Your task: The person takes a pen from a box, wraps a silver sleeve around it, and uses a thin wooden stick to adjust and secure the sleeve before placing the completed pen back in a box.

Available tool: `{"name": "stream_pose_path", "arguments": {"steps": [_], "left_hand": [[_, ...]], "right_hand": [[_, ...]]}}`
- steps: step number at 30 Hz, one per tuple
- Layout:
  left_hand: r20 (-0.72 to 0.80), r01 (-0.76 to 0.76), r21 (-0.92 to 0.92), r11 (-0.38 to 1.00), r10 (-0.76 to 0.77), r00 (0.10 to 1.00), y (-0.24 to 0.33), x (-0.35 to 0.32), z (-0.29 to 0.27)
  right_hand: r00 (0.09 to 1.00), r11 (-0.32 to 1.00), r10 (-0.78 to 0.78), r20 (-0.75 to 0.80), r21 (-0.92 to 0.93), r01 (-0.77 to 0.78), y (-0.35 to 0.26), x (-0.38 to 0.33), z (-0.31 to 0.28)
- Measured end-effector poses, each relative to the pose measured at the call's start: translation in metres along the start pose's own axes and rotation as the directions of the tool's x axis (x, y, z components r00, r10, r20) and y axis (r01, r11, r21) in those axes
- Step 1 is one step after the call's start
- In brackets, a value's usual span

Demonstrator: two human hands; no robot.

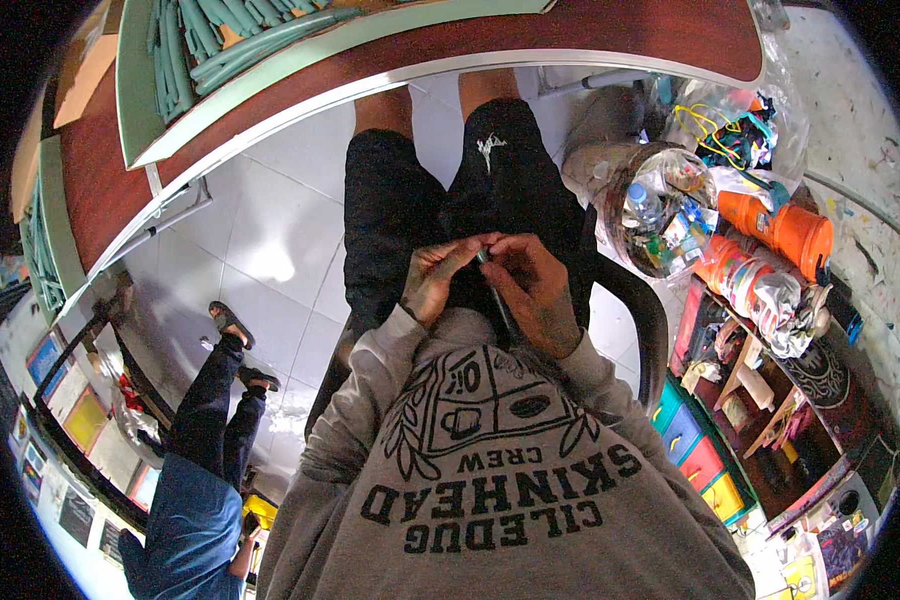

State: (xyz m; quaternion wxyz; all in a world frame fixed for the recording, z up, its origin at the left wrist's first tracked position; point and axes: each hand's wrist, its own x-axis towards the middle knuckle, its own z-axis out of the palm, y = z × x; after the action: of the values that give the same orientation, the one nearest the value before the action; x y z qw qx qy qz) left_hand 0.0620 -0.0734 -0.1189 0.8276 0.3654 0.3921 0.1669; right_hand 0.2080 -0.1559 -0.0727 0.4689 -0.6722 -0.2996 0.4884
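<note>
1. Pinching is being done by both hands, just above the lap: a slim dark pen-like stick [500, 305] is gripped between the thumb and curled fingers of the right hand [538, 290], and its upper end looks nipped by the fingertips of the left hand [438, 278]. Exact contact on the left is tucked out of sight, tbh.
2. Where the stick sits: its tip is caught right where the two sets of fingertips meet, and the shaft is angled down past the right thumb, back toward the grey hoodie [510, 370].
3. Hands are kept this close together probably so that one tiny spot can be handled steadily from both sides. Elbows seem tucked in for the same reason, at a guess.
4. On the black shorts [390, 200], a small white patch [488, 150] can be seen; print or scraps, can't be told.
5. Past the knees, slender green sticks [175, 60] are bunched in a pale green tray [137, 90] on the red-brown desk [630, 40], presumably parked there for easy reach.
6. Off to the right, a stuffed waste bin [615, 180] is flanked by an orange bucket [800, 240].
</note>
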Motion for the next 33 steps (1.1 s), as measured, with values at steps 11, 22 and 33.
{"name": "stream_pose_path", "arguments": {"steps": [11,22,33], "left_hand": [[-0.071,0.015,0.021,1.000,-0.013,0.997,0.004,-0.009,0.000],[-0.088,-0.080,0.169,0.982,0.096,0.991,-0.012,-0.007,-0.003],[-0.139,0.003,0.181,0.984,0.023,0.990,-0.017,-0.006,-0.005]], "right_hand": [[0.999,0.999,0.031,-0.009,-0.008,-0.031,0.014,0.000,0.013],[1.000,0.999,-0.009,-0.017,-0.040,0.009,0.029,-0.001,0.016],[0.996,0.999,0.053,-0.065,0.007,-0.053,0.018,0.000,0.013]]}}
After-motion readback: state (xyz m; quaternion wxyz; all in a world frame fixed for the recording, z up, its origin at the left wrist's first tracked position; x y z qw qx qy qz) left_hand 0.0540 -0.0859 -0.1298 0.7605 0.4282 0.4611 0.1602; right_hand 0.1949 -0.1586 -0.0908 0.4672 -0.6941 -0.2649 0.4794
